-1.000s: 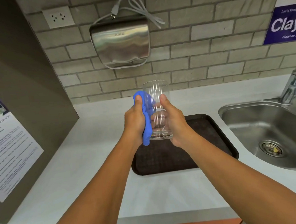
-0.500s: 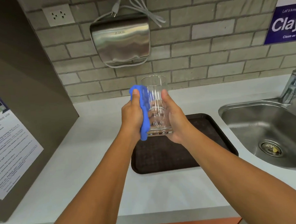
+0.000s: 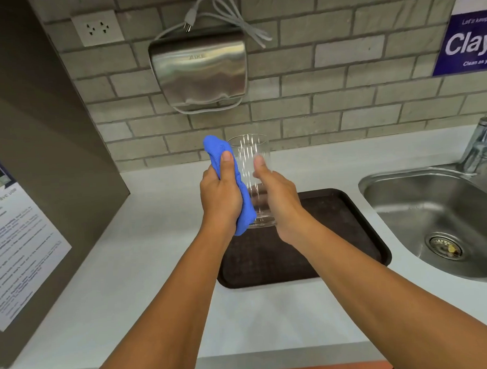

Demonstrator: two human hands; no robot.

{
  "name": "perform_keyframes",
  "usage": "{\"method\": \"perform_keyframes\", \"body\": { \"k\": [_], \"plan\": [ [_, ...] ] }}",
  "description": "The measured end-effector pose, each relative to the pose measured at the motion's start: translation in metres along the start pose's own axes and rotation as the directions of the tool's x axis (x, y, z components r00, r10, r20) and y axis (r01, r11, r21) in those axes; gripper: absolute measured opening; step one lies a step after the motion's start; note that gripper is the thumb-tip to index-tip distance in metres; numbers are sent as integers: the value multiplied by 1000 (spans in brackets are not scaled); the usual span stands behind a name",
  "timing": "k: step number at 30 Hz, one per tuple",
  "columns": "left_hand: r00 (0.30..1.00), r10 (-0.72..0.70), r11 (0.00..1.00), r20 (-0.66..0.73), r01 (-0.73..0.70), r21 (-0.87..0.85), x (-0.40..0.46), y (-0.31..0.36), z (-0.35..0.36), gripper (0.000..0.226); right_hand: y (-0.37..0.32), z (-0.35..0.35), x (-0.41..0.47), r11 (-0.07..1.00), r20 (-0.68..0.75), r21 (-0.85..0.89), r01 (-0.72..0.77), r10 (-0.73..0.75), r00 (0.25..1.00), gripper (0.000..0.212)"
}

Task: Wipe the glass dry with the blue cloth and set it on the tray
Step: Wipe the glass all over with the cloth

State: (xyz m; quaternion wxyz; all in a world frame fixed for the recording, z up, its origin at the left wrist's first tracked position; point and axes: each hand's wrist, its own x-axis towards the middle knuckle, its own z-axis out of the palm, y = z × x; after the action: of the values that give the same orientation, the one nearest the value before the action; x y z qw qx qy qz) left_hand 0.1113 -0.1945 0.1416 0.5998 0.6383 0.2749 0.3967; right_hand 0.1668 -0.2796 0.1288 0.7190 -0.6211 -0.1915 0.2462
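Your left hand [image 3: 220, 198] presses the blue cloth [image 3: 230, 182] against the glass [image 3: 252, 166], fingers wrapped around it. Your right hand [image 3: 279, 203] grips the upright glass above the brown tray [image 3: 348, 235] on the bench [image 3: 144, 264].

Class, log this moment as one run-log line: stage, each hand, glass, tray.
stage: wiping | left hand: presses blue cloth on glass | right hand: grips glass upright | tray: bare, below

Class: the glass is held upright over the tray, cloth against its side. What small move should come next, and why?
Probably turn the glass in the right hand so the blue cloth, pressed by the left hand, reaches its unwiped side; it hangs above the tray, not set down.
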Motion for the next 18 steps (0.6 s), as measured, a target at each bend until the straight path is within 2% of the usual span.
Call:
{"method": "perform_keyframes", "body": {
  "k": [4, 10, 12, 15, 17, 18],
  "plan": [
    [998, 52, 998, -34, -52, 26, -4, -3, 3, 53, -1, 4, -3, 1000, -25, 5, 17, -17, 1000, 62],
    [996, 87, 993, -32, -84, 79, -10, 4, 6, 35, 2, 5, -3, 994, -76, 45, 97, -93, 993, 57],
    [980, 195, 970, -35, -187, 152, -14, 5, 8, 30, 2, 5, -2, 993, -65, 43, 109, -106, 992, 56],
    [916, 401, 885, 19, -393, 249, -16, 7, 8, 24, -1, 3, -2, 990, -37, 71, 122, -119, 992, 53],
    [921, 387, 900, 34, -386, 201, -12, 9, 5, 23, -2, 2, -2, 987, -18, 112, 114, -113, 993, 50],
    [947, 319, 937, 28, -320, 142, -8, 8, 3, 25, -2, 1, -2, 985, 0, 143, 94, -95, 995, 49]
  ]
}}
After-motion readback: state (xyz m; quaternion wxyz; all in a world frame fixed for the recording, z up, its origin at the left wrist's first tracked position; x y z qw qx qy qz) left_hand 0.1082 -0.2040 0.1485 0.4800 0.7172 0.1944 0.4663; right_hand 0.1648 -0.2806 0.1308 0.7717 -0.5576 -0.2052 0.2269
